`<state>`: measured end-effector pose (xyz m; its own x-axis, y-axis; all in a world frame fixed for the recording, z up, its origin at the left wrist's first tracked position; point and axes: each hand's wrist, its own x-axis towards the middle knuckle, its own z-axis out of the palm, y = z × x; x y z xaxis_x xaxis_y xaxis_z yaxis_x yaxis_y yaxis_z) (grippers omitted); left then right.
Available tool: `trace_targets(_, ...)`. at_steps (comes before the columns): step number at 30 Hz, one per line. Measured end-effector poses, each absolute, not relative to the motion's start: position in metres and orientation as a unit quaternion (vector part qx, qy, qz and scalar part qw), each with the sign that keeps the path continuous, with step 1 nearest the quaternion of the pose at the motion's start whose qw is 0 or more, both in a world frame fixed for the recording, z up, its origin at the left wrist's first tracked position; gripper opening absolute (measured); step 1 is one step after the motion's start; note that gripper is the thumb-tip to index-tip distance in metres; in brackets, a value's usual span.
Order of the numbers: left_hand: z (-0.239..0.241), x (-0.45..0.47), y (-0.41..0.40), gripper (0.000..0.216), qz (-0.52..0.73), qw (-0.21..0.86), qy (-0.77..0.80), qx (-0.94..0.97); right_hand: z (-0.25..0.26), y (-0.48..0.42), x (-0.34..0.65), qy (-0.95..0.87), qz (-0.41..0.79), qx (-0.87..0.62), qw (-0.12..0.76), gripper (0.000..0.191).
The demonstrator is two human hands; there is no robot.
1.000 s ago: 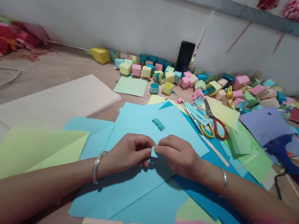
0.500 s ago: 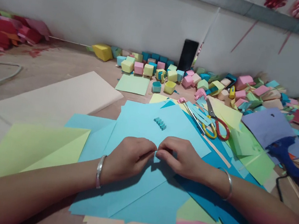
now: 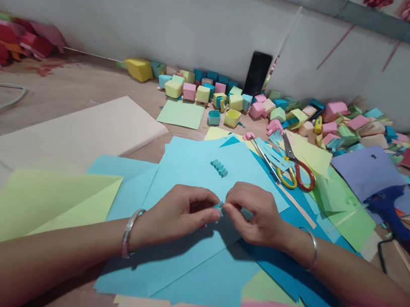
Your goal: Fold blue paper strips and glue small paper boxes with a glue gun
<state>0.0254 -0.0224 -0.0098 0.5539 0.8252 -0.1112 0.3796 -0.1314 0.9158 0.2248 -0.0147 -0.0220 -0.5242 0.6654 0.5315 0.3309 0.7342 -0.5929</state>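
Between my fingertips is a small light-blue paper piece (image 3: 219,206), mostly covered by the fingers. My left hand (image 3: 181,211) pinches its left side with thumb and forefinger. Close against it, my right hand (image 3: 252,212) grips the other side. Both hands hover just above a stack of light-blue paper sheets (image 3: 182,262). A little beyond the fingers lies a small pleated teal paper strip (image 3: 218,167), folded in zigzags. The exact shape of the held piece is hard to make out.
Scissors with red and yellow handles (image 3: 297,169) and metal tweezers (image 3: 267,159) lie right of the stack. Small paper boxes (image 3: 203,94) line the wall, where a phone (image 3: 258,73) leans. A blue glue gun (image 3: 391,210) is at right, green paper (image 3: 56,204) at left.
Both hands have shifted slightly, the right one up and to the right. The left thumb now extends further forward, and the fingers have changed their hold on the paper piece.
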Motion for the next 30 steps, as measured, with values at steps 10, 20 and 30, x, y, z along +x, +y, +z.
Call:
trace_targets(10,-0.015,0.026,-0.026,0.018,0.193,0.512,0.435,0.715,-0.028,-0.011,0.224,-0.849,0.196,-0.302,0.387,0.016)
trace_targets(20,-0.022,0.023,-0.026,0.027,0.203,0.360,0.379,0.828,-0.025,-0.008,0.229,-0.915,0.202,-0.223,0.268,0.016)
trace_targets(30,-0.020,0.024,-0.025,0.012,0.284,0.338,0.447,0.778,-0.021,-0.008,0.230,-0.867,0.222,-0.289,0.340,0.018)
